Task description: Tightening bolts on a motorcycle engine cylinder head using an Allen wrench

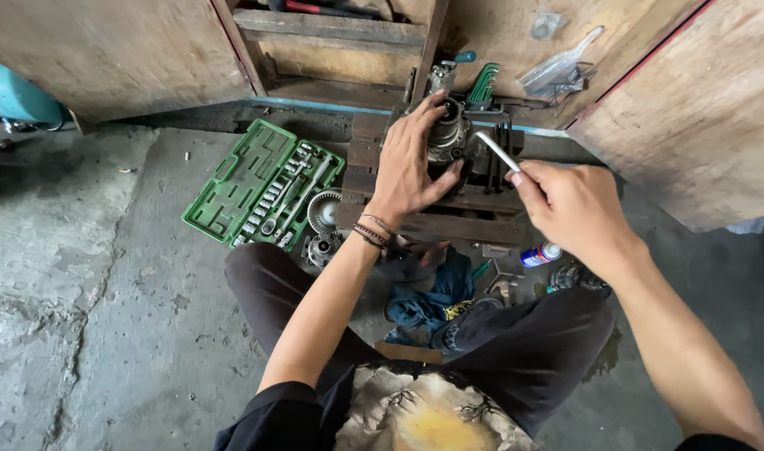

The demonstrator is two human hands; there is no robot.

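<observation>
Metal engine part (445, 132), cylindrical, dull grey, greasy; sits on low wooden pallet (449, 224) of dark, worn slats. Left hand (411, 163) draped over part, fingers (426, 107) spread around its sides. Right hand (570, 205) pinching bright steel hex key (496, 150) between thumb and curled fingers, bent end near part. Open green plastic socket set (261, 185) left of pallet on rough, cracked concrete floor (106, 301). Round toothed gear (323, 210) beside case. Crumpled blue rag (432, 301) and small spray can (541, 254) near knees. Plywood panels (115, 50) behind.
</observation>
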